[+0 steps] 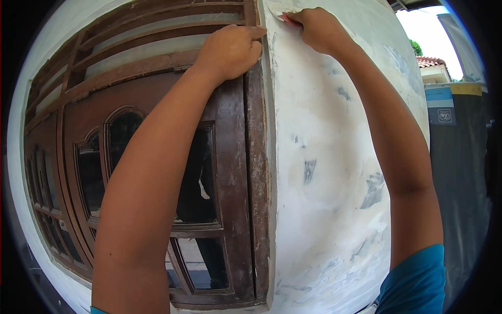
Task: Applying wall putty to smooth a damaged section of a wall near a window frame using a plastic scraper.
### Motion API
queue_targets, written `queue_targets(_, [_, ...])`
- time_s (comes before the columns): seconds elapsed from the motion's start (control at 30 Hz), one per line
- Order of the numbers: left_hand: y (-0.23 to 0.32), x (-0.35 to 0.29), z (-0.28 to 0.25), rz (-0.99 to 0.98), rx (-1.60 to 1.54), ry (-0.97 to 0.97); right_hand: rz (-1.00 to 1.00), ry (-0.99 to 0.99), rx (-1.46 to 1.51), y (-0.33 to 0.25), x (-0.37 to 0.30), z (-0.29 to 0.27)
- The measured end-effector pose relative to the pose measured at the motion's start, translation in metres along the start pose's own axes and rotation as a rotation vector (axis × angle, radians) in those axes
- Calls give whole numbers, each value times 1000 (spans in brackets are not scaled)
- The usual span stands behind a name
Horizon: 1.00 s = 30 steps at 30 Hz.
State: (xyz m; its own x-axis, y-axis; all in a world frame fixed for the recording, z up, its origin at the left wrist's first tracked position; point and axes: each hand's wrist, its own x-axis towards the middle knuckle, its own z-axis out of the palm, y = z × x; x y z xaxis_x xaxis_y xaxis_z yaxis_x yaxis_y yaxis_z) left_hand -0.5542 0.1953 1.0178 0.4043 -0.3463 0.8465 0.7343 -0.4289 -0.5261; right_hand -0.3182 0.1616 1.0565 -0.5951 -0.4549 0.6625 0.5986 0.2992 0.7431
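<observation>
High on the white wall (pixel 327 131), beside the window frame, my right hand (pixel 320 29) grips a small flat scraper (pixel 291 20). Reddish colour shows at the fingers, and the scraper's pale front edge lies against the wall; the rest is hidden. Left of it, my left hand (pixel 228 51) is closed at the upper part of the brown wooden window frame (pixel 255 131). Its index finger points right and touches the strip where frame and wall meet. The back of that hand hides whatever its curled fingers may hold.
Brown shutters (pixel 232 172) with dark glass panes fill the left, under a slatted vent (pixel 141 36). Grey patches (pixel 373 191) and rough smears mark the wall. Dark sheeting (pixel 457 172) hangs at the right, with a tiled roof (pixel 430 62) beyond.
</observation>
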Motion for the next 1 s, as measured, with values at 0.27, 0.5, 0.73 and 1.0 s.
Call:
queue_targets(0.27, [5, 9, 11, 18, -53, 22, 309, -187, -93, 63, 66, -57])
queue_targets(0.5, [-5, -4, -3, -33, -10, -55, 329, -248, -475, -23, 0, 6])
queue_targets(0.73, [2, 0, 7, 30, -62, 8, 325, -162, -109, 0, 57, -24])
queue_targets(1.0, [-9, -6, -6, -5, -63, -55, 356, -307, -400, -42, 11, -11])
